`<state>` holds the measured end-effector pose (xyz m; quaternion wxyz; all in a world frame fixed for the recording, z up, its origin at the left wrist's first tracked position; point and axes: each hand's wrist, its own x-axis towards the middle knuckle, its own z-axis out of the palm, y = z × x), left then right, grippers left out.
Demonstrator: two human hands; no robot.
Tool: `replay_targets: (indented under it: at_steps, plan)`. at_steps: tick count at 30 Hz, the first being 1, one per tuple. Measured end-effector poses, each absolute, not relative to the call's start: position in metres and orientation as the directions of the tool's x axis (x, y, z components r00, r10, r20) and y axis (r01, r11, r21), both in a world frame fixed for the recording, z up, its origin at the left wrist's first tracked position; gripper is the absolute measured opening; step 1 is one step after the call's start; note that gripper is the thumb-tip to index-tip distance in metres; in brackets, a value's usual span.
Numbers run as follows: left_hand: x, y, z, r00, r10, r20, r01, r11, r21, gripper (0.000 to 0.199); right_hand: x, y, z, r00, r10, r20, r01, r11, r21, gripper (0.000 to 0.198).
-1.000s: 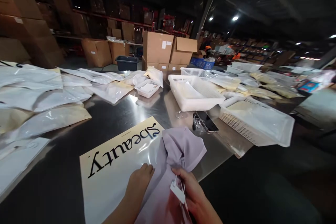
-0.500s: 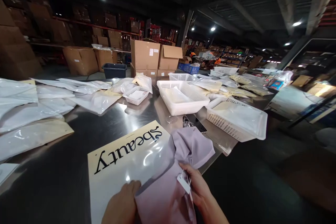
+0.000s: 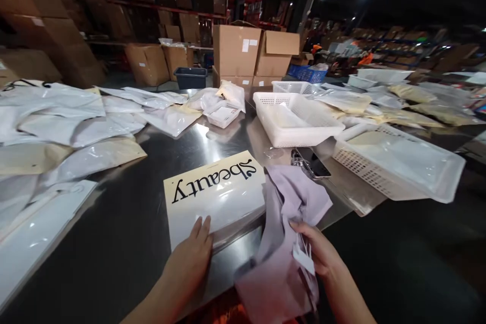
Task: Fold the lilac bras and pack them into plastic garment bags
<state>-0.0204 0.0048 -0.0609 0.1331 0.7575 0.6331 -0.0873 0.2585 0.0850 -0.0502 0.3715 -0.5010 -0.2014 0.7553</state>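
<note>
A plastic bag (image 3: 224, 190) printed "Sbeauty" on a cream band lies flat on the metal table (image 3: 150, 212). My left hand (image 3: 195, 250) rests on its lower left part, fingers stretched out. To its right, a mauve garment (image 3: 281, 258) is gripped by my right hand (image 3: 315, 248), thumb on top and the other fingers underneath. The garment's upper part lies on the table beside the bag, and its lower part hangs toward me over the table edge. A white tag (image 3: 302, 259) dangles from the garment by my right thumb.
Filled plastic bags (image 3: 87, 157) are heaped at the left. A small basket (image 3: 223, 114), a larger white basket (image 3: 296, 124) and a slanted basket (image 3: 395, 162) with a bag in it stand farther back. A phone (image 3: 313, 162) lies behind the garment. Cardboard boxes (image 3: 237, 55) are stacked beyond the table.
My left hand has come away from the garment and now lies flat on the bag. The garment has shifted right off the bag, still in my right hand. The view has turned left and down.
</note>
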Motion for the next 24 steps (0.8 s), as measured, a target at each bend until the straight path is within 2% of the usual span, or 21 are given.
replay_targets:
  at_steps: [2,5,9,11,13,17,20,24]
  plan:
    - [-0.02,0.008,-0.064,0.215,0.956,-0.199,0.975,-0.198,0.105,0.068,0.259,0.077,-0.053,-0.266,0.76,-0.593,-0.289,-0.649,-0.703,0.038]
    - [-0.019,0.014,-0.07,0.224,0.974,0.021,0.96,-0.225,0.165,0.072,0.25,0.066,-0.06,-0.383,0.719,-0.58,-0.2,-0.677,-0.708,0.042]
    - [-0.023,0.025,-0.061,0.155,0.956,0.25,0.894,-0.243,0.377,0.069,0.227,0.062,-0.066,-0.509,0.579,-0.637,-0.034,-0.753,-0.657,0.037]
    - [-0.028,0.029,-0.053,0.088,0.939,0.333,0.87,-0.235,0.433,0.076,0.217,0.063,-0.067,-0.554,0.507,-0.661,0.024,-0.783,-0.621,0.033]
    - [-0.033,0.032,-0.048,0.075,0.911,0.404,0.884,-0.249,0.396,0.086,0.212,0.064,-0.069,-0.601,0.447,-0.663,0.042,-0.811,-0.584,0.031]
    - [-0.037,0.028,-0.058,0.265,0.857,0.441,0.908,-0.376,0.184,0.102,0.21,0.071,-0.069,-0.602,0.454,-0.657,-0.008,-0.826,-0.564,0.033]
    - [-0.03,0.018,-0.071,0.393,0.809,0.438,0.888,-0.457,0.049,0.1,0.208,0.081,-0.066,-0.533,0.524,-0.664,-0.063,-0.807,-0.587,0.028]
    - [-0.018,0.002,-0.075,0.422,0.789,0.447,0.89,-0.454,-0.04,0.084,0.194,0.097,-0.064,-0.456,0.657,-0.601,-0.137,-0.719,-0.682,0.017]
